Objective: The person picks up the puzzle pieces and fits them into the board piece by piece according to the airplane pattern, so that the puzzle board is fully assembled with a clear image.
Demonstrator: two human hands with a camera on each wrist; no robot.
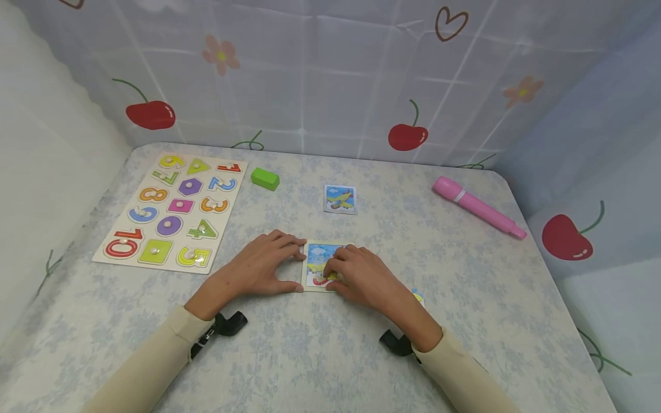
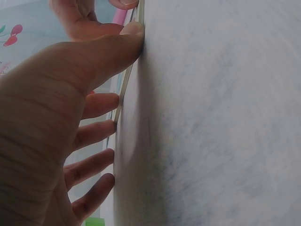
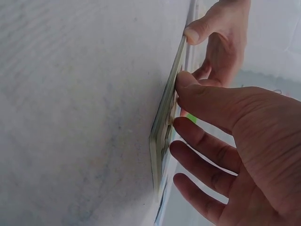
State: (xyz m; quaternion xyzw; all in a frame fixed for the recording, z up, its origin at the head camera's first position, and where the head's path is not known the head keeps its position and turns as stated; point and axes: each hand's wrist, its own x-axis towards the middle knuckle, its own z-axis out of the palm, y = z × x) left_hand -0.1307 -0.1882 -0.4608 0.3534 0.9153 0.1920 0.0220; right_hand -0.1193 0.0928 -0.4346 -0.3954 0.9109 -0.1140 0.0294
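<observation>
A small picture puzzle board (image 1: 303, 269) with a pale rim lies flat in front of me, its picture showing sky and yellow and red shapes. My left hand (image 1: 263, 264) rests at its left side, thumb at the lower corner and fingertips against the edge (image 2: 123, 92). Over the board's right half, my right hand (image 1: 364, 278) has its thumb and forefinger close together on a puzzle piece (image 3: 168, 123), which stands slightly raised in the right wrist view. That hand covers much of the picture.
Beyond the board lies an airplane picture card (image 1: 341, 199). A number-and-shape peg board (image 1: 227, 221) and a green block (image 1: 265, 179) are at the left, a pink pen-shaped tube (image 1: 480, 209) at the right. A small colourful piece (image 1: 418, 296) shows partly behind my right wrist.
</observation>
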